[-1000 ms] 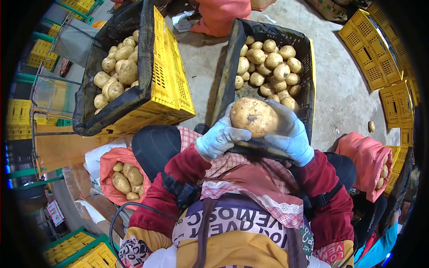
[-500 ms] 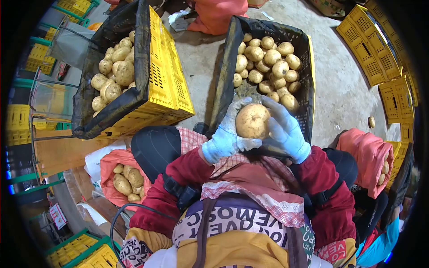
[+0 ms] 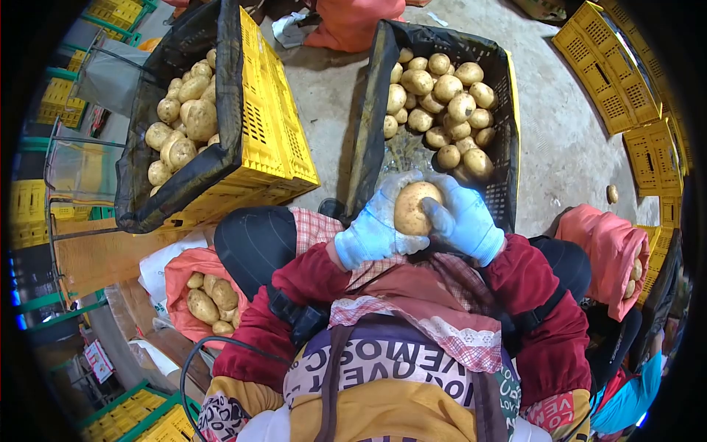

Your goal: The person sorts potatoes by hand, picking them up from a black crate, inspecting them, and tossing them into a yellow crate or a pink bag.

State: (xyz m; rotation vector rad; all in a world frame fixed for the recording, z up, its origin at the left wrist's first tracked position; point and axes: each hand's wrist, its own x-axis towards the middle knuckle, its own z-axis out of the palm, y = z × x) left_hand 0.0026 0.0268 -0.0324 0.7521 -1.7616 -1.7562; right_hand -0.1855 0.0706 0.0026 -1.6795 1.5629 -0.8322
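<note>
A round, pale yellow potato [image 3: 412, 208] is held between both hands in front of my lap. My left hand [image 3: 377, 223], in a light blue work glove, wraps the potato's left side with the thumb under it. On the other side my right hand [image 3: 462, 219], gloved the same way, grips it with the thumb across its face. Just beyond the hands stands a crate lined with black mesh [image 3: 366, 140], with many loose potatoes [image 3: 447, 88] gathered toward its far end.
At the left, a second lined yellow crate [image 3: 271, 110] holds more potatoes [image 3: 193, 120]. A red sack of potatoes [image 3: 208, 295] sits by my left knee and another red sack [image 3: 600, 247] at the right. Yellow crates [image 3: 605, 66] stand at far right; a stray potato [image 3: 612, 194] lies on the floor.
The potato has turned in my hands. My right hand has shifted left and closed over it, its thumb now across the front. The left hand stays around it.
</note>
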